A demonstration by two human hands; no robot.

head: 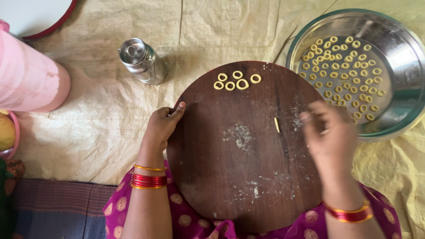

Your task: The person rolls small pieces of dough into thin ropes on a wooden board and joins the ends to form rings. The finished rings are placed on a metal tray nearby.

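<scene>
Head view looks straight down on a round dark wooden board (241, 146), and everything else sits around it. Far to the left of the board stands a pink container (28, 77), with a red-rimmed white lid (35, 15) above it at the frame's top corner. Nearer the board's upper left lies a small steel canister (141, 61), on its side on the pale sheeting (97, 128) that covers the floor. The left hand (161, 128) rests against the board's left edge, fingers loosely curled with the thumb on the rim, holding nothing that can be seen. Five small dough rings (237, 80) sit in a cluster near the board's top edge, and a short yellow dough strip (277, 124) lies right of the board's centre amid flour smears. The right hand (330, 137) hovers over the board's right edge, blurred; I cannot tell whether it is open or pinching something. Just right of the board, touching its upper right rim, is a steel basin (398, 57) holding many more rings.
</scene>
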